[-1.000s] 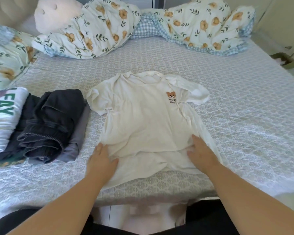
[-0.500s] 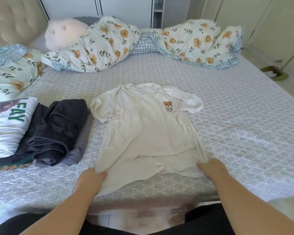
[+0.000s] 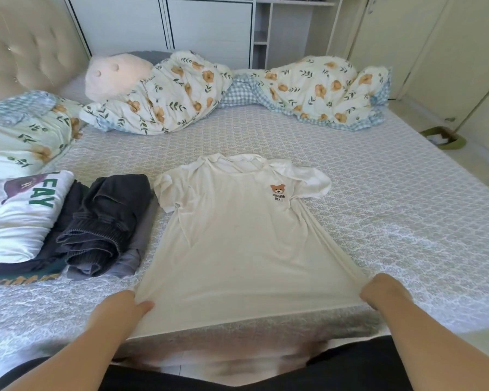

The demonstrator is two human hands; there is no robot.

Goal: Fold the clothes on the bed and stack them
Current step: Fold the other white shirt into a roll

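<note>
The cream T-shirt [image 3: 237,244] lies face up on the bed [image 3: 393,210], collar far, hem at the near edge; its long axis runs straight away from the person; the left hand [image 3: 124,306] pinches the hem's left corner, the right hand [image 3: 381,290] grips the right corner, both equally near, cloth drawn taut between them; folded dark trousers [image 3: 105,224] and a printed white top [image 3: 20,215] sit just left.

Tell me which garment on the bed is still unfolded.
The cream bear T-shirt, spread flat; the dark jeans and lettered white shirt are folded.
</note>
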